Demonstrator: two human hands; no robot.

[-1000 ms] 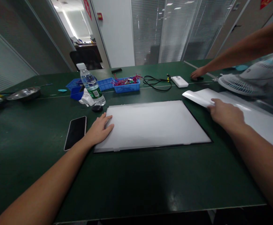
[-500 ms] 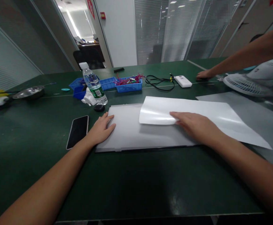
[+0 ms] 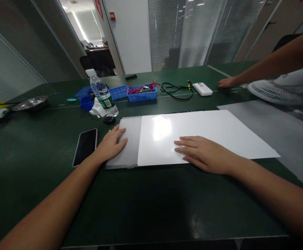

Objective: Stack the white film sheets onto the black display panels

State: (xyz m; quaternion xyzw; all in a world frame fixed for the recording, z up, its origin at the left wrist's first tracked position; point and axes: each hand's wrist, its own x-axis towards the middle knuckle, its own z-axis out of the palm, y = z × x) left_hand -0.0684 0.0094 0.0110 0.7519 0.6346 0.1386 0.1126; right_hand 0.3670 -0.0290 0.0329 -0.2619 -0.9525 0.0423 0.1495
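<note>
A flat, frosted grey-white panel (image 3: 129, 140) with a thin dark edge lies on the green table. On top of its middle and right part rests a glossy white sheet (image 3: 161, 142), which runs past the panel towards the right. My left hand (image 3: 111, 144) lies with fingers spread on the panel's left end. Palm down, my right hand (image 3: 205, 152) touches the white sheet near its front edge, fingers stretched out and slightly apart. Part of the sheet and the panel's front edge is hidden under this hand.
A phone (image 3: 85, 147), a black mouse-like object (image 3: 109, 119) and a water bottle (image 3: 103, 95) stand left. Behind are a blue tray of wired parts (image 3: 142, 92), a black cable (image 3: 176, 92) and a white box (image 3: 202, 89). Right: a grey sheet (image 3: 273, 128), a fan (image 3: 273, 92), another person's hand (image 3: 228, 82).
The white sheet's lifted, curled left end now lies flat and reaches farther left over the panel. My right hand has moved left and down, its fingers flattened. My left hand has stayed.
</note>
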